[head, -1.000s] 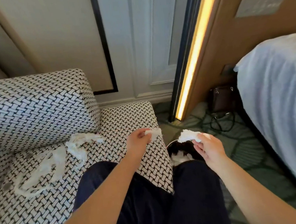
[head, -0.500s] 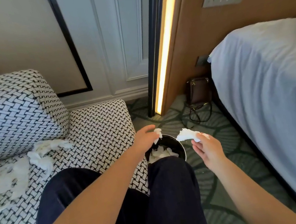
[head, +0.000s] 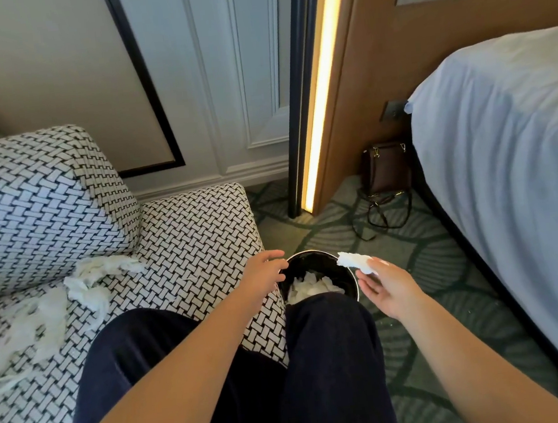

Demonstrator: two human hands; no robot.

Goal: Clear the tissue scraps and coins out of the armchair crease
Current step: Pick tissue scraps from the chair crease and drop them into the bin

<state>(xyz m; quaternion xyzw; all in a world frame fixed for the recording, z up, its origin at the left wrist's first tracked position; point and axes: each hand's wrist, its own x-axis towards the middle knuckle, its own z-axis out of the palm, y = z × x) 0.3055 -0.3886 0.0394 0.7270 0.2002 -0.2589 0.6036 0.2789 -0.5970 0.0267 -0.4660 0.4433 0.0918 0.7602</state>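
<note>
The black-and-white woven armchair (head: 196, 227) has several torn white tissue strips (head: 85, 283) lying along the crease between seat and armrest. No coins show. A black round bin (head: 313, 254) stands on the carpet by the seat's front corner, with crumpled tissue (head: 309, 285) inside. My left hand (head: 263, 275) hovers at the bin's left rim, fingers relaxed and empty. My right hand (head: 389, 289) is at the bin's right rim and pinches a small white tissue scrap (head: 355, 261) at its fingertips. My dark-trousered knees hide the bin's near side.
A bed (head: 512, 152) with a white cover fills the right side. A brown bag (head: 385, 169) with a loose strap sits on the green carpet by the wall. A lit vertical strip (head: 321, 103) runs beside the door panel.
My left hand no longer holds its tissue scrap and has opened at the bin's rim. The view has turned right towards the bin. My right hand still holds its scrap.
</note>
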